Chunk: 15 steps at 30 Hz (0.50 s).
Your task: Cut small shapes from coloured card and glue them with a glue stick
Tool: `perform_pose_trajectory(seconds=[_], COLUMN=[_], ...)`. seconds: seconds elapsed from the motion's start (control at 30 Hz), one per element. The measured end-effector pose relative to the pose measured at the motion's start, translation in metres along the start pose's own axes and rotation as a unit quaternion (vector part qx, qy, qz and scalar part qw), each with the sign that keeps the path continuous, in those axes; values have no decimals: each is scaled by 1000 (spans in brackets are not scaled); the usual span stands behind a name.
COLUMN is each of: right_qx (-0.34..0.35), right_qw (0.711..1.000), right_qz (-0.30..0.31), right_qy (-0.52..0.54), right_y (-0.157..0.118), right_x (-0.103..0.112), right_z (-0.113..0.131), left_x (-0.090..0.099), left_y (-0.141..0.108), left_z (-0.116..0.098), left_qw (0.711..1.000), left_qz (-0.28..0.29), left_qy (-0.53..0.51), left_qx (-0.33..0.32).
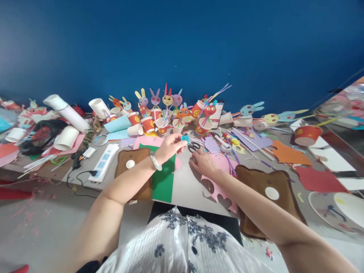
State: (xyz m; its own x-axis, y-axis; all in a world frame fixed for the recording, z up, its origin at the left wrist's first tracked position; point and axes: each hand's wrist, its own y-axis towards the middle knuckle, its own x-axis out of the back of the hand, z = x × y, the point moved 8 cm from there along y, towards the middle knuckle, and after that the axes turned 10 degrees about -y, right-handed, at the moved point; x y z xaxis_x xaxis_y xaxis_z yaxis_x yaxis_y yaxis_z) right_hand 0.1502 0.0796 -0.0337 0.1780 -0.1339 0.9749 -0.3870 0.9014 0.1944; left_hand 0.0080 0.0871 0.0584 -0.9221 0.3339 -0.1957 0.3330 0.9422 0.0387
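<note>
Between the thumb and fingers of my left hand (171, 145) is a small bright blue piece (185, 138), seemingly paper, held above the table. My right hand (202, 161) rests on the tabletop by the edge of a pink sheet with cut-out holes (218, 186), its fingers spread and nothing visible in them. Just beyond its fingertips lie black-handled scissors (193, 146). A green sheet (164, 178) lies under my left wrist, and a small pink scrap (178, 163) sits between my hands.
Paper cups with rabbit-faced paper figures (167, 99) line the blue wall. A power strip (104, 162) with a cable lies left. Brown pillow-shaped pads (256, 185) flank my arms. At right are an orange sheet (290, 152), a red sheet (320, 179) and a red cup (308, 135).
</note>
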Motion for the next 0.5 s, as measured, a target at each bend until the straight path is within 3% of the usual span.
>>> perform_pose_trajectory(seconds=[0.07, 0.17, 0.33, 0.5], right_qx=[44, 93, 103, 77], right_qw=[999, 994, 986, 974], right_qz=[-1, -5, -47, -102], right_qy=[8, 51, 121, 189], right_y=[-11, -29, -49, -57], right_x=[4, 9, 14, 8], right_z=[16, 32, 28, 17], left_x=[8, 28, 43, 41], left_y=[-4, -17, -41, -54], left_z=[9, 43, 79, 93], left_qw=[997, 977, 964, 952], left_qz=[29, 35, 40, 59], left_qy=[68, 168, 218, 261], left_qx=[31, 129, 150, 149])
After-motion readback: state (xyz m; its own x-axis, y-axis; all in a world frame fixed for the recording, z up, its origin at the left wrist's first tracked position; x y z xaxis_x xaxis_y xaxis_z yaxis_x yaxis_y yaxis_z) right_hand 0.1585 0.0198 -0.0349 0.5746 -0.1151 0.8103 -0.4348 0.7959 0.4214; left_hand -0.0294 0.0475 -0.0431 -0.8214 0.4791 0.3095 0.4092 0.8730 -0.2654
